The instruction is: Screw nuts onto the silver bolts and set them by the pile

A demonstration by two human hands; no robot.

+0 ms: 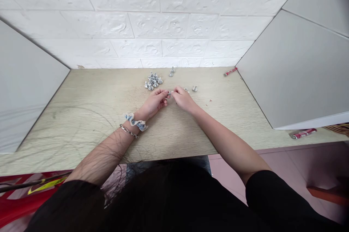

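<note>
In the head view my left hand [155, 104] pinches a small metal bolt [169, 94] between thumb and fingertips. My right hand [183, 100] meets it from the right, fingers closed at the bolt's other end; what exactly lies under those fingertips is hidden. Beyond my left hand sits a pile of silvery bolts with wide round flanges [151, 81], several standing with their shanks up. Two similar bolts [171, 73] are farther back near the wall. Right of my right hand lie a small nut-like metal piece [185, 89] and a single flanged bolt [194, 88].
A white brick-pattern wall [174, 25] closes off the back of the wooden tabletop [98, 108]. Grey panels [300, 68] stand at both sides. One red cylinder [230, 72] lies at the back right corner, another red cylinder [303, 133] near the right front edge.
</note>
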